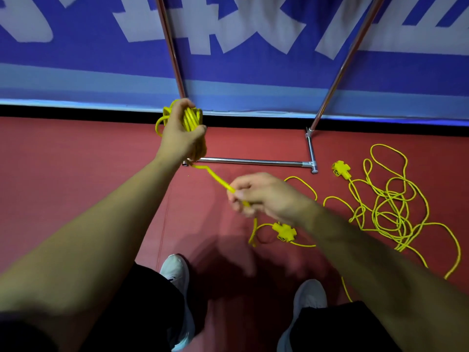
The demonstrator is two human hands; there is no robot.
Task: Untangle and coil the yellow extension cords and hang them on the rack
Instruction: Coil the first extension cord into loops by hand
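- Yellow extension cords [402,241]: thin, round and limp. I judge them light and floppy, quick to snag on their own loops. The loose tangle lies on the red floor [76,174] to my right.
- Near, just under my right wrist, lies a chunky cross-shaped socket block [283,231], hard plastic and probably the heaviest part, likely to swing when lifted.
- My right hand [264,196] pinches one strand between curled fingers and thumb, a sensible place to feed from.
- That strand runs up and left to the coil [191,118].
- Farther left, my left hand [181,138] is closed round the coil's bunched loops, where I judge them easiest to control.
- Beyond stands the rack [253,162] of shiny, smooth metal tubes.
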